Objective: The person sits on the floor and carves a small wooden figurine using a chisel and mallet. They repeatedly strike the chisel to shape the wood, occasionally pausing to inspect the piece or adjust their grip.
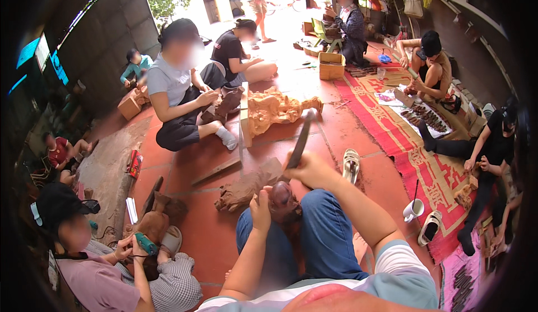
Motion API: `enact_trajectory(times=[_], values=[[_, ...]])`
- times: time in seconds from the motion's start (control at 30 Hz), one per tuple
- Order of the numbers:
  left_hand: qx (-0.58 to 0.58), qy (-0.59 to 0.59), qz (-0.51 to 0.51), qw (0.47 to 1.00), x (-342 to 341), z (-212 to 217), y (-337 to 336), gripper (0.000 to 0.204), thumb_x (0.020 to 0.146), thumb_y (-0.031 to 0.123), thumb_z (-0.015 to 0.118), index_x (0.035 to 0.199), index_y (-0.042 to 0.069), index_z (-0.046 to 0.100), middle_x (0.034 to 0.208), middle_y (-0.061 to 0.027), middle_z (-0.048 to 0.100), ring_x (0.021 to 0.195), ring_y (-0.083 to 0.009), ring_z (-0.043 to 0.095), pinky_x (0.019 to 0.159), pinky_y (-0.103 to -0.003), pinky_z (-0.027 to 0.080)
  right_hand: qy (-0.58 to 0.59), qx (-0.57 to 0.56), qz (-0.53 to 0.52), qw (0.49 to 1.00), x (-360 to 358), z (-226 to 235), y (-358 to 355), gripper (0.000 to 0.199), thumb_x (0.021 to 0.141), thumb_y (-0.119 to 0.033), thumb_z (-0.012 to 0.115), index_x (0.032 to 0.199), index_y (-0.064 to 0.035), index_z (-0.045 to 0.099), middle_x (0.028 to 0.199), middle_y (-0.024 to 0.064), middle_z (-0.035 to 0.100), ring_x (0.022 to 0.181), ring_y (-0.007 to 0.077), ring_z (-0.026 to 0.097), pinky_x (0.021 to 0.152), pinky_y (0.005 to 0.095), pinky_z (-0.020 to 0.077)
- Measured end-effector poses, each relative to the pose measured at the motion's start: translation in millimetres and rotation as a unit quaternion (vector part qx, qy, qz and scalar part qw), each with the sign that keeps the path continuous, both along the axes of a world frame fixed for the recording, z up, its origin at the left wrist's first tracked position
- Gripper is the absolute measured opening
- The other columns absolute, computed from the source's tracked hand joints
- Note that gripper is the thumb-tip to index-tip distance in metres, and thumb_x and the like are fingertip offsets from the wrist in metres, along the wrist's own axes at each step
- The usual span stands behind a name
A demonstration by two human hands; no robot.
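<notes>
Pale shirt cloth [406,281] lies nearest, below the jeans [330,231]. Between the jeans' knees, the dark carving [284,198] could roll if poorly braced, and a stray stroke of the long tool [300,143] might catch the left hand [260,210] beside the carving. Above the jeans, the right hand [311,171] clenches the tool, the carving below-left of that grip; the left hand's hold I cannot tell.
</notes>
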State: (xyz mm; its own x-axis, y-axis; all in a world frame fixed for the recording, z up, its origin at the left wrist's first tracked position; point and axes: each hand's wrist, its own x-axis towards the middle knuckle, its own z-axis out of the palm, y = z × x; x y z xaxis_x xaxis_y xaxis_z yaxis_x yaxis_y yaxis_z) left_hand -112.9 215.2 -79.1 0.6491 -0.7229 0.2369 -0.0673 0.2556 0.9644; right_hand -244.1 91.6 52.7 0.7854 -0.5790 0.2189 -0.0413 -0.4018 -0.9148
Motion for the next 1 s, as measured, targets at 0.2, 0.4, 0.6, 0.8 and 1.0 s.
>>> enact_trajectory(times=[0.2, 0.4, 0.6, 0.8, 1.0], values=[[-0.037, 0.060, -0.074, 0.995, -1.5, -5.3, 0.9, 0.062, 0.096, 0.054, 0.029, 0.109, -0.001, 0.055, 0.096, -0.0057, 0.061, 0.087, -0.0132, 0.057, 0.078, -0.026, 0.045, 0.059, -0.155, -0.006, 0.986, 4.0, 5.9, 49.2, 0.011, 0.075, -0.005, 0.065, 0.083, -0.0024, 0.058, 0.080, 0.0119, 0.065, 0.075, 0.0193, 0.063, 0.069, 0.0328, 0.0490], [-0.050, 0.038, -0.076, 0.995, 1.0, -12.5, -0.7, 0.059, 0.097, 0.051, 0.029, 0.113, 0.000, 0.053, 0.099, -0.0061, 0.060, 0.087, -0.0151, 0.057, 0.078, -0.026, 0.045, 0.004, 0.044, -0.119, 0.992, 11.3, -14.9, -14.3, 0.018, 0.075, -0.011, 0.066, 0.088, -0.0010, 0.058, 0.080, 0.0117, 0.064, 0.078, 0.0196, 0.064, 0.068, 0.0328, 0.0512], [-0.159, 0.138, 0.047, 0.976, -2.7, 22.2, -3.3, 0.042, 0.098, 0.038, 0.035, 0.114, 0.005, 0.055, 0.098, -0.0053, 0.060, 0.079, -0.0120, 0.056, 0.071, -0.021, 0.044, -0.193, 0.288, -0.060, 0.936, -10.4, -42.0, -1.9, 0.019, 0.082, -0.008, 0.064, 0.097, -0.0040, 0.053, 0.092, 0.0062, 0.059, 0.086, 0.0175, 0.062, 0.074, 0.0303, 0.0530], [-0.090, -0.169, 0.042, 0.981, 48.9, 125.1, 12.8, 0.012, 0.087, 0.010, 0.059, 0.097, 0.003, 0.062, 0.085, -0.0031, 0.062, 0.078, -0.0071, 0.056, 0.070, -0.021, 0.045, -0.318, 0.350, -0.179, 0.863, -1.7, -104.1, -1.5, 0.028, 0.085, 0.000, 0.059, 0.109, -0.0040, 0.046, 0.092, 0.0080, 0.055, 0.084, 0.0184, 0.062, 0.077, 0.0324, 0.0556], [-0.237, -0.154, -0.292, 0.914, -17.3, 293.8, 65.6, 0.034, 0.092, 0.024, 0.048, 0.092, -0.005, 0.066, 0.090, -0.0129, 0.065, 0.082, -0.0171, 0.059, 0.075, -0.027, 0.045, -0.297, 0.303, -0.189, 0.885, -11.5, -107.5, -2.5, 0.024, 0.085, -0.001, 0.060, 0.106, -0.0043, 0.048, 0.087, 0.0052, 0.055, 0.079, 0.0151, 0.062, 0.070, 0.0278, 0.0570]])
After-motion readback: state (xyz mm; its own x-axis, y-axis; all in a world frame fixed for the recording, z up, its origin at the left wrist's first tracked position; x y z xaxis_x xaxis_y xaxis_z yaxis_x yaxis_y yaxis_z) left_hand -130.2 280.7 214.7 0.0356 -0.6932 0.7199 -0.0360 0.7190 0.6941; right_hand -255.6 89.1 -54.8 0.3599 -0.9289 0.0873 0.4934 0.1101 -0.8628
